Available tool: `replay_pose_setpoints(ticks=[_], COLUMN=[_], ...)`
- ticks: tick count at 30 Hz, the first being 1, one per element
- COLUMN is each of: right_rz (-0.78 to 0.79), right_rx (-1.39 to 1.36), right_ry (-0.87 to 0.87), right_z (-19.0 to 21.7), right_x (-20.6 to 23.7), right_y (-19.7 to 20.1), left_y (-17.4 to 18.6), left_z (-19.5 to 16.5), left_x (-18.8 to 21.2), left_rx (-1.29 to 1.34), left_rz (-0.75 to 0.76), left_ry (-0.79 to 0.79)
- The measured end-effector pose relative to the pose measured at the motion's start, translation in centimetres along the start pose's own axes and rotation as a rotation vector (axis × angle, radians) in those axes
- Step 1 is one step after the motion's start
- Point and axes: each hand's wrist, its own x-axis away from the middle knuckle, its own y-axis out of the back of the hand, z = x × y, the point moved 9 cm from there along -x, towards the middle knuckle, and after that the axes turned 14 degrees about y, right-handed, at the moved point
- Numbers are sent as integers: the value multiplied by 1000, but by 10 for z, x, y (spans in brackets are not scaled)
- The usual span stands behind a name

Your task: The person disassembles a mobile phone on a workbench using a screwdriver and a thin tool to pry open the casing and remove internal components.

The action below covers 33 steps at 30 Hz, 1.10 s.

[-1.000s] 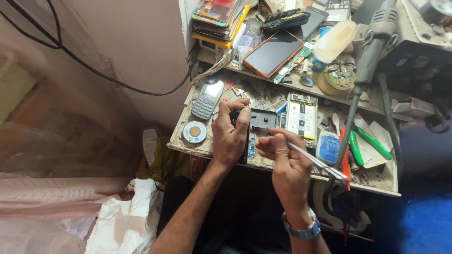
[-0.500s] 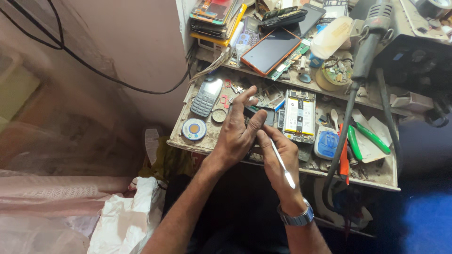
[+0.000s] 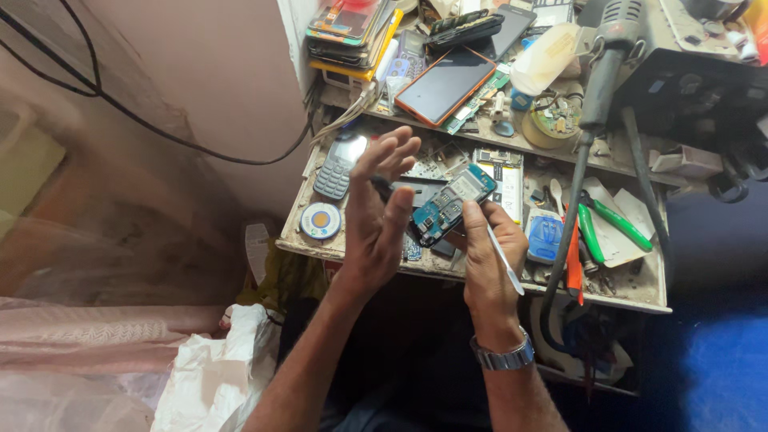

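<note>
Holding phone board (image 3: 446, 210) up | right hand (image 3: 484, 252) grips board and tweezers (image 3: 504, 258) | left hand (image 3: 380, 212) open, flat | next: steady board, careful poke.

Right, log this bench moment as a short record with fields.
setting: cluttered repair bench beside a wall
left hand: left hand open, fingers spread, palm turned toward the board, holding nothing visible
right hand: right hand grips a phone circuit board raised above the bench, with a thin white tool in the same hand
wrist: metal watch
nearby: grey keypad phone, round tin, orange-edged phone, green-handled pliers
</note>
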Motion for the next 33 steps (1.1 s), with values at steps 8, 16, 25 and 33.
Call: replay_pose_setpoints(ticks=[8, 16, 25, 33], right_rz=[-156, -155, -89, -20], right_rx=[-143, -287, -256, -59], right_ry=[-52, -14, -50, -93], right_z=[-11, 0, 8, 12], right_x=[-4, -7, 0, -11], right_y=[20, 32, 16, 36], left_y=[3, 27, -12, 3], left_z=[-31, 2, 81, 88], left_x=[21, 18, 18, 19], left_rx=[-197, -204, 217, 266], left_rz=[-87, -285, 75, 34], left_ry=[-240, 176, 772, 864])
